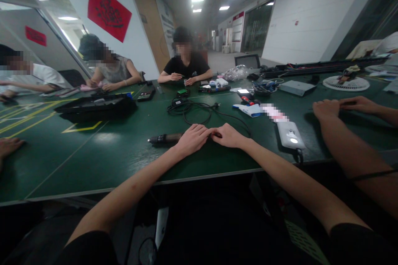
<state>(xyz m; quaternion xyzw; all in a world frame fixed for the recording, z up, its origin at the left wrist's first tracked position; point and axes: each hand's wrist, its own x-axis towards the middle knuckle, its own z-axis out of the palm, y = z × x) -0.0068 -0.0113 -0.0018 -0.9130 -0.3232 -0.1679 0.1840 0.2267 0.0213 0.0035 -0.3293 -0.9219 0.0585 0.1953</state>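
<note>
Noted: 1 cylindrical tool (pixel 165 138) lies on the green table (pixel 124 161), its rear end at my left hand (pixel 193 137). My right hand (pixel 228 136) is bent, its fingertips meeting my left's. Whether either of my 2 hands grips anything, I cannot tell. Black cable (pixel 199 112) lies coiled beyond; 1 white device (pixel 290 134) sits right.

At centre, my left hand (pixel 193 137) covers the rear of the tool (pixel 163 138); what lies between my fingertips and those of my right hand (pixel 228 136) is too small to tell. Pixel blocks mask the card (pixel 274 112), right of centre, and the seated people's faces. The hand (pixel 10 147) at far left is cut off by the frame's edge.
</note>
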